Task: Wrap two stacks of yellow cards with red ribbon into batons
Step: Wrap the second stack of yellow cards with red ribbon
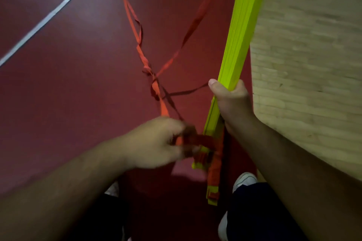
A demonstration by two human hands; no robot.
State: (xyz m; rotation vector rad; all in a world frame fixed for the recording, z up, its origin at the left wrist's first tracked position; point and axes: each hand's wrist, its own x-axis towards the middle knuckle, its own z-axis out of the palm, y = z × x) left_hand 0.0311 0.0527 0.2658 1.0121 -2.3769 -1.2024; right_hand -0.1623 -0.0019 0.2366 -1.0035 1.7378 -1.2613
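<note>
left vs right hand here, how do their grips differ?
Left hand pinches the red ribbon; right hand wraps around the yellow card stack. Left hand sits at the stack's wrapped lower end; right hand grips higher up, thumb along it. Left hand is motion-blurred; right hand is sharp. Both work on the same stack.

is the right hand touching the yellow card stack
Touching. The head view shows the right hand wrapped around the yellow card stack, thumb on its side.
</note>
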